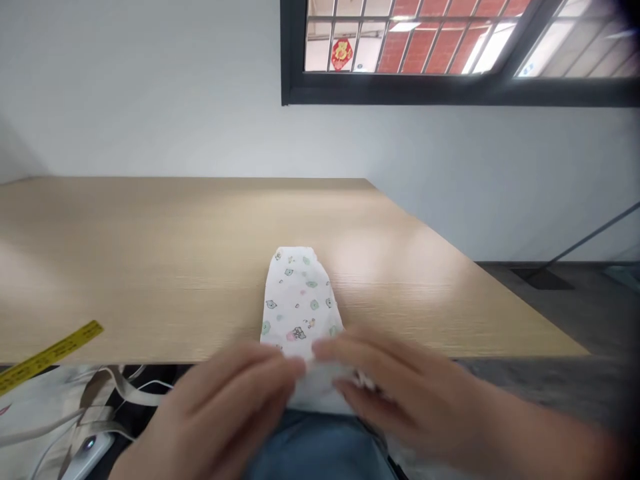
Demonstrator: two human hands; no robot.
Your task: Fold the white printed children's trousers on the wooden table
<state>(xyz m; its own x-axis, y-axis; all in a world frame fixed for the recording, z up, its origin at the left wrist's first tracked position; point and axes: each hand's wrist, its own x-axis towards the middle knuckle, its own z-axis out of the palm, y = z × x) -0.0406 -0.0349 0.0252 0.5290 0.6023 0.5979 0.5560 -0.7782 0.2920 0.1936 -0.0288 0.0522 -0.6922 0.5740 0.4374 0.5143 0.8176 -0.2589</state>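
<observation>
Folded white printed cloth (299,300), its near end gripped by left hand (233,410) and right hand (395,393), fingers (340,348) curled closed on the fabric, slightly blurred

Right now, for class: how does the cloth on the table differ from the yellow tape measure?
The cloth is white with small green and pink prints; the tape measure is plain yellow with dark markings. The cloth is a broad folded piece, the tape measure a narrow strip. The left hand and right hand are at the cloth, while neither touches the tape measure. Both lie on the table and reach its near edge.

Wooden table (190,267), printed cloth (299,300) (yellow tape measure (50,353) alongside)
</observation>
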